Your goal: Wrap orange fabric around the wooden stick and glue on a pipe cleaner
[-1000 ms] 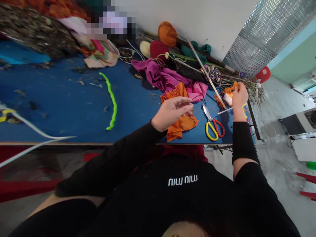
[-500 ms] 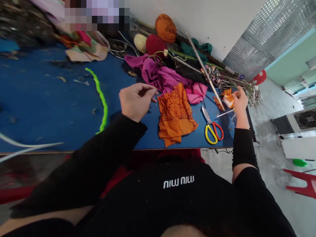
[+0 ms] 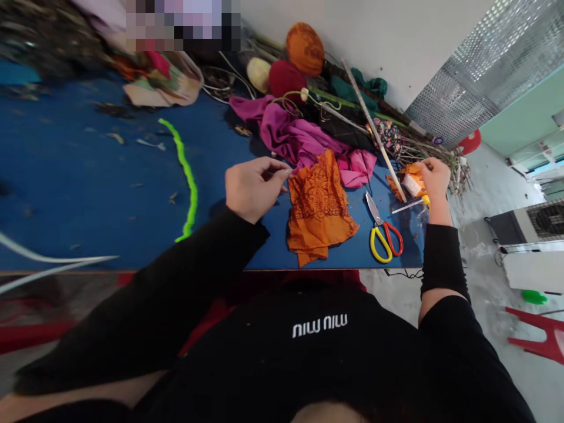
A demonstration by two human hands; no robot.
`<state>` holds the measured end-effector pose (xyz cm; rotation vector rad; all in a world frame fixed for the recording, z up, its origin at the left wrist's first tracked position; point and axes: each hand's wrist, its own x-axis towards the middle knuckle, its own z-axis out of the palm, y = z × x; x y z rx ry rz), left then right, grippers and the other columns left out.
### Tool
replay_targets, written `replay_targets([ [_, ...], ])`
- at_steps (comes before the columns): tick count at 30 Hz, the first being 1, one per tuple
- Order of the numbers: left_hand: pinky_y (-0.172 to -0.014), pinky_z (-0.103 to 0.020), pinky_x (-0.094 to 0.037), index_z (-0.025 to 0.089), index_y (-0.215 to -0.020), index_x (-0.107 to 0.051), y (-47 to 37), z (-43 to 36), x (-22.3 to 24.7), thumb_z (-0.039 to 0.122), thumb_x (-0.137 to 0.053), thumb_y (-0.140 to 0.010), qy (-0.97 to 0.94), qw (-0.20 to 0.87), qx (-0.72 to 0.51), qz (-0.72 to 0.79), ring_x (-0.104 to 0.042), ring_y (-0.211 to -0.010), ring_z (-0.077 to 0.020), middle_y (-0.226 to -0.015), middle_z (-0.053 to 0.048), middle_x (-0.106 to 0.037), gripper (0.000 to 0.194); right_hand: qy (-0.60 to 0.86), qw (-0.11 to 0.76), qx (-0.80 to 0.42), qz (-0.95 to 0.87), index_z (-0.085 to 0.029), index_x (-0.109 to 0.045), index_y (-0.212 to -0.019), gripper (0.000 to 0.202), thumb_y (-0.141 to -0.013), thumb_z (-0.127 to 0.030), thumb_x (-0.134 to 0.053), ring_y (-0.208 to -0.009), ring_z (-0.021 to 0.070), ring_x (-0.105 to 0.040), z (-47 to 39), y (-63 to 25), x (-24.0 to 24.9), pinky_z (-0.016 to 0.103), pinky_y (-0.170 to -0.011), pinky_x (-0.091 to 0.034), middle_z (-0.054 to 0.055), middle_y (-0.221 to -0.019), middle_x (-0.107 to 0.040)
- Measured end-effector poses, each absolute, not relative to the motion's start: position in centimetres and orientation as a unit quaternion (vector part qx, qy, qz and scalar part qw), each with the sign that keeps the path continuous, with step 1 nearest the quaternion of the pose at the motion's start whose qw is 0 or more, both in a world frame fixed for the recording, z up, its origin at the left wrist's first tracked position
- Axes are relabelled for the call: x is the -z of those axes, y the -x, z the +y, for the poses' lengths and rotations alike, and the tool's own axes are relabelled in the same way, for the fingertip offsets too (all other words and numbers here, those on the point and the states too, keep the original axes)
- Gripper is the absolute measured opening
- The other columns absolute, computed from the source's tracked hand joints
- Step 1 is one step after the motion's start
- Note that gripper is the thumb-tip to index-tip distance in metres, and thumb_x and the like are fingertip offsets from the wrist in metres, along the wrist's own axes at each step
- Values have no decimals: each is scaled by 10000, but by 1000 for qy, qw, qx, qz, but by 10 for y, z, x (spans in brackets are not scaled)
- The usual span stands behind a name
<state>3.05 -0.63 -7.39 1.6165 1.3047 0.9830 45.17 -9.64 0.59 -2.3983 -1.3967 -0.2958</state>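
Observation:
My left hand (image 3: 255, 189) hovers by the left edge of a patterned orange cloth (image 3: 321, 211), thumb and fingertips pinched together. Whatever lies between them is too small to make out. At the right end of the table, my right hand (image 3: 436, 181) is closed in a pinch beside some orange scraps with a white piece (image 3: 413, 184); its fingertips partly hide what they grip. Between the hands, scissors (image 3: 379, 229) with one yellow and one red handle lie partly spread, blades pointing away from me. A thin white stick (image 3: 408, 205) rests just below the scraps.
A bright green fuzzy strip (image 3: 187, 176) lies left on the blue table (image 3: 132, 200). Magenta cloth (image 3: 291, 132), wrapped round bundles (image 3: 305, 49), twigs and a leaning pale stick (image 3: 372, 126) crowd the back. White strips (image 3: 57, 258) stick out at the front left.
The view has shifted slightly, moving the scene rightward. My left hand has come a little closer to the orange cloth. My right fingertips are nearer the orange scraps.

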Motion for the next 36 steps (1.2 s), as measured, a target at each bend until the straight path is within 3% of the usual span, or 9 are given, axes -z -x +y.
replay_targets([
  [4,-596,-268,-472,188,-892,-814,-32,-4,81,283,-684,-884,-653,393,-404,506,-665,-583,-169,-606,7,-685,161,804,-45,81,-588,-227,-802,-1153,286,-991,-297,-578,-1052,276,-738,-97,-408,8,349,-861,-517,123,-1184,-787],
  [8,-580,-277,-461,179,-895,-813,-34,-3,86,283,-676,-874,-654,400,-408,496,-660,-568,-174,-615,-10,-689,174,789,-179,86,-581,-111,-759,-1253,403,-1044,-186,-423,-989,308,-757,-91,-379,30,370,-798,-486,247,-1194,-770],
  [12,-621,-262,-480,171,-888,-809,-35,-2,86,260,-663,-881,-657,397,-410,493,-680,-590,-163,-620,-1,-697,171,785,-161,87,-592,-100,-753,-1194,375,-1031,-149,-418,-988,301,-758,-89,-381,33,354,-789,-484,234,-1150,-777],
  [18,-660,-285,-474,163,-881,-812,-38,1,83,238,-681,-878,-676,387,-391,490,-649,-605,-157,-696,-16,-738,151,825,141,297,-460,-149,-666,-1311,372,-1069,-243,-400,-1186,330,-705,-83,-419,-9,441,-964,-516,215,-1273,-717],
  [23,-632,-314,-400,179,-729,-775,-38,2,86,425,-784,-858,-721,381,-344,465,-609,-639,-171,-645,-23,-691,278,886,62,226,-400,-99,-548,-1483,571,-940,-246,-648,-1160,395,-701,-90,-423,-32,544,-1018,-490,284,-1307,-695],
  [26,-604,-314,-368,186,-686,-739,-40,3,90,557,-827,-794,-733,425,-314,429,-562,-598,-156,-611,-10,-657,396,855,127,258,-433,-153,-657,-1327,375,-1009,-277,-503,-1180,387,-680,-106,-393,-23,591,-1087,-443,221,-1232,-715],
  [29,-620,-307,-387,194,-679,-712,-43,5,94,465,-870,-680,-731,455,-307,405,-552,-603,-149,-620,4,-658,314,807,178,197,-527,-178,-623,-1431,474,-976,-290,-551,-1272,369,-643,-121,-343,0,526,-1076,-483,214,-1367,-658],
  [33,-641,-305,-438,196,-691,-696,-40,5,98,410,-844,-677,-705,489,-316,406,-599,-639,-163,-676,-15,-699,261,770,135,-62,-621,-225,-742,-1144,311,-1001,-474,-625,-1002,276,-716,-130,-276,32,390,-928,-544,104,-1080,-756],
  [36,-684,-308,-485,190,-787,-748,-32,-3,96,411,-838,-728,-708,472,-314,420,-644,-698,-178,-772,-41,-765,247,789,34,-94,-606,-219,-720,-1033,307,-929,-507,-743,-972,288,-714,-130,-251,47,379,-860,-534,126,-1106,-761],
])
